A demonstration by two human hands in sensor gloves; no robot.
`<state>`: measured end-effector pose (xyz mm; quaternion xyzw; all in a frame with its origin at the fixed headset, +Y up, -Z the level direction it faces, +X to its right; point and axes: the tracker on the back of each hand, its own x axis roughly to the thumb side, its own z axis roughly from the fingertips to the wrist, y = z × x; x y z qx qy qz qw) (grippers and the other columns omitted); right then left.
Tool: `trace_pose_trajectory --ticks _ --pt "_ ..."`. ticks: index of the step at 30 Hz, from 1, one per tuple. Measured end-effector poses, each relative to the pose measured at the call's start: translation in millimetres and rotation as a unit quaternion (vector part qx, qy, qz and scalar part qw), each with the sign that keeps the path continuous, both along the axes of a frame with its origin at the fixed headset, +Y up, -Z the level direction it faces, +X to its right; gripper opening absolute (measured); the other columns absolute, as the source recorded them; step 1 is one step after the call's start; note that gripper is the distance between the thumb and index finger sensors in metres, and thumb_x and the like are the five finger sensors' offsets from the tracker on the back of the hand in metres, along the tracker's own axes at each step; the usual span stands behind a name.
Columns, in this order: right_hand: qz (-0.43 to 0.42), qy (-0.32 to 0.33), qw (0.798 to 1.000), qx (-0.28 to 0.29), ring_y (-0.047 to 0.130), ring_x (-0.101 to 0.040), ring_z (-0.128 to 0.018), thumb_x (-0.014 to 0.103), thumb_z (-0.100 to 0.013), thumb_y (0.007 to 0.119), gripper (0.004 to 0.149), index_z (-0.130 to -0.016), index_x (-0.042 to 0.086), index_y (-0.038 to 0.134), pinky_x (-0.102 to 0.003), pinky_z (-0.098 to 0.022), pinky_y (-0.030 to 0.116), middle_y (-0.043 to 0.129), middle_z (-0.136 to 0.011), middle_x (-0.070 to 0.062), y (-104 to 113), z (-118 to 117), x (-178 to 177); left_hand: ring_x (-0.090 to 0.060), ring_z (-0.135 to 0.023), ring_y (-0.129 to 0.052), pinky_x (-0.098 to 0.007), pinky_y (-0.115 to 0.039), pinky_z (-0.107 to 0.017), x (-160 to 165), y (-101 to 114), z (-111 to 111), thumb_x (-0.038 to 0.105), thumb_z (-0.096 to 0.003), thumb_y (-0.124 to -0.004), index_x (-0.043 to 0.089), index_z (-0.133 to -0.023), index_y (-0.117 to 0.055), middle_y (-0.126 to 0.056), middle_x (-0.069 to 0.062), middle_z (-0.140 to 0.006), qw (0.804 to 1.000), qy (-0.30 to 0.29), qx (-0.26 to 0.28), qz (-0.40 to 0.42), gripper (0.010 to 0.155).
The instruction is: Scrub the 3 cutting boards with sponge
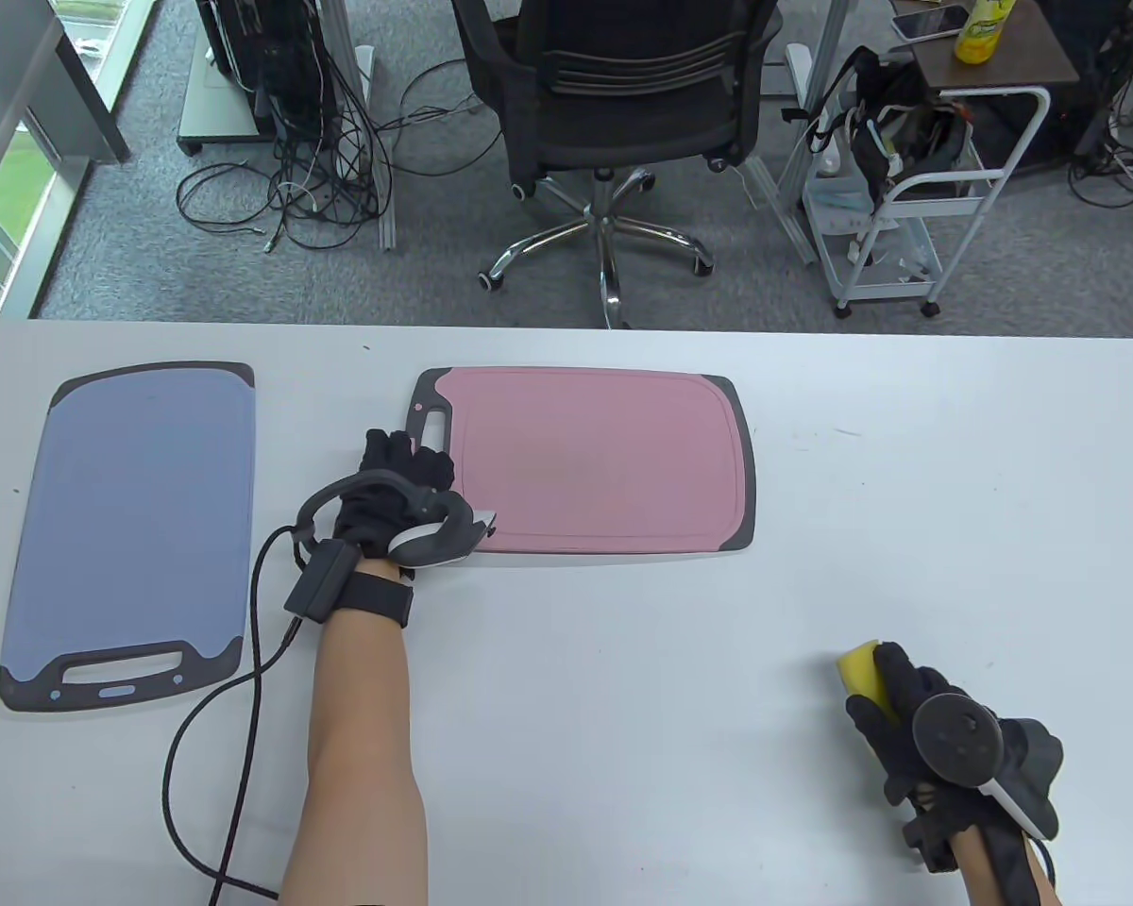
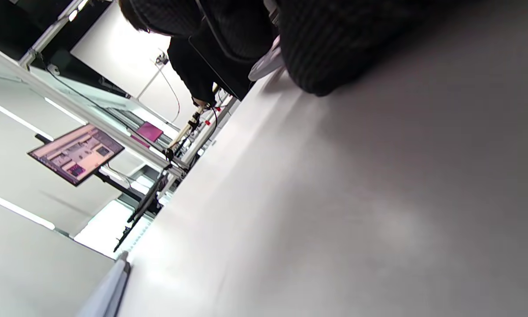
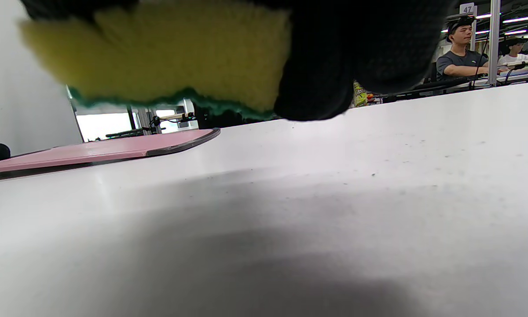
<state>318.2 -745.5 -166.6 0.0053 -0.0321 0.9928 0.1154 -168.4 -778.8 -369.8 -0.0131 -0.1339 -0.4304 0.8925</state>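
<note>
- Two cutting boards show on the white table [image 1: 623, 661]: the blue board [image 1: 132, 528] at the far left, its handle cutout toward the person, and the pink board [image 1: 595, 462] near the middle, its handle end on the left. No third board shows in these views.
- Left hand [image 1: 401, 495] sits at the pink board's near left corner, just by the grey handle; the fingers look bent, but whether they grip the edge or only rest there I cannot tell.
- Right hand [image 1: 916, 727] is low at the near right of the table, fingers curled round the yellow sponge [image 1: 864, 670], holding it firmly.
- From the right wrist view the sponge [image 3: 167, 57] shows a green scouring face underneath and hangs just clear of the tabletop, with the pink board's [image 3: 92, 152] dark rim well off to the left.
- Wide bare tabletop lies between the sponge and the pink board's right edge.
- A strip of table separates the blue board's right edge from the left hand.
- Beyond the far table edge stand a black office chair [image 1: 614, 94] and a white trolley [image 1: 916, 198].
</note>
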Motion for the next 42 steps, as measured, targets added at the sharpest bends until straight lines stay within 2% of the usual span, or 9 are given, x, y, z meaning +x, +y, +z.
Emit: trace_pose_trajectory --ticks 4,7,17,23,28,30,33,39,42 --pt "-0.002 -0.003 1.000 -0.002 0.090 -0.026 -0.057 0.055 -0.044 0.073 0.071 -0.101 0.013 0.063 -0.048 -0.050 0.076 0.082 -0.080 -0.011 -0.2 0.2 0.8 -0.022 -0.109 -0.071 -0.050 -0.063 -0.078 -6.0 1.3 4.5 0.028 -0.0486 -0.086 0.036 -0.108 -0.031 -0.051 0.013 -0.118 0.998 0.029 -0.049 0.034 0.082" --pt "-0.006 -0.004 1.000 -0.002 0.090 -0.026 -0.057 0.055 -0.044 0.073 0.071 -0.101 0.013 0.063 -0.048 -0.051 0.076 0.082 -0.079 -0.011 0.0 0.6 1.3 -0.020 -0.106 -0.076 -0.049 -0.066 -0.077 -12.0 7.1 17.9 0.035 -0.0484 -0.085 0.032 -0.109 -0.039 -0.060 0.005 -0.117 0.999 0.018 -0.029 0.036 0.076" --pt "-0.005 0.002 1.000 -0.003 0.090 -0.026 -0.057 0.055 -0.044 0.073 0.072 -0.101 0.013 0.063 -0.048 -0.050 0.076 0.082 -0.080 -0.011 -1.3 1.5 -1.9 -0.015 -0.088 -0.092 -0.045 -0.079 -0.070 -64.5 36.0 74.6 0.054 -0.0484 -0.078 0.031 -0.108 -0.051 -0.079 0.007 -0.104 0.984 0.084 0.001 0.156 0.069" --pt "-0.009 0.005 1.000 0.003 0.090 -0.026 -0.057 0.055 -0.045 0.073 0.071 -0.101 0.013 0.063 -0.048 -0.051 0.076 0.082 -0.080 -0.011 0.4 3.9 -3.7 -0.022 -0.093 -0.090 -0.047 -0.078 -0.071 -121.3 45.4 131.4 0.058 -0.0480 -0.076 0.026 -0.114 -0.041 -0.070 -0.001 -0.113 0.954 0.172 0.015 0.245 0.081" --pt "-0.020 -0.004 1.000 0.001 0.090 -0.026 -0.057 0.055 -0.045 0.073 0.071 -0.101 0.013 0.063 -0.048 -0.051 0.076 0.082 -0.080 -0.011 -1.0 4.3 -2.6 -0.025 -0.097 -0.086 -0.049 -0.076 -0.072 -172.9 39.8 167.6 0.058 -0.0490 -0.076 0.025 -0.114 -0.042 -0.068 -0.004 -0.114 0.930 0.240 0.024 0.277 0.081" --pt "-0.026 -0.008 1.000 -0.001 0.090 -0.026 -0.057 0.055 -0.045 0.073 0.071 -0.101 0.013 0.063 -0.048 -0.051 0.076 0.082 -0.080 -0.011 -1.7 4.7 -1.8 -0.027 -0.099 -0.083 -0.051 -0.074 -0.072 -187.6 29.0 174.4 0.059 -0.0490 -0.074 0.024 -0.114 -0.042 -0.066 -0.006 -0.115 0.920 0.274 0.018 0.279 0.081" --pt "-0.032 -0.017 0.999 0.000 0.090 -0.025 -0.057 0.055 -0.045 0.073 0.071 -0.101 0.013 0.063 -0.048 -0.050 0.076 0.082 -0.080 -0.011 -1.9 6.0 0.4 -0.037 -0.106 -0.070 -0.054 -0.069 -0.075 -196.8 10.9 179.3 0.065 -0.0525 -0.060 0.022 -0.116 -0.041 -0.058 -0.009 -0.119 0.895 0.296 -0.003 0.334 0.079" --pt "-0.040 -0.024 0.999 -0.011 0.090 -0.026 -0.057 0.055 -0.045 0.073 0.071 -0.101 0.013 0.063 -0.048 -0.050 0.076 0.082 -0.080 -0.011 -6.2 5.4 3.9 -0.045 -0.105 -0.070 -0.057 -0.070 -0.072 -210.6 10.9 188.4 0.069 -0.0474 -0.069 0.019 -0.114 -0.051 -0.062 -0.012 -0.116 0.859 0.328 0.036 0.391 0.085" --pt "-0.038 -0.023 0.999 -0.018 0.090 -0.026 -0.057 0.055 -0.045 0.073 0.071 -0.101 0.013 0.063 -0.048 -0.051 0.076 0.082 -0.080 -0.011 -9.7 2.2 3.5 -0.042 -0.104 -0.074 -0.057 -0.070 -0.071 -222.8 8.1 190.7 0.069 -0.0462 -0.072 0.019 -0.109 -0.061 -0.069 -0.011 -0.112 0.835 0.367 0.015 0.409 0.081"
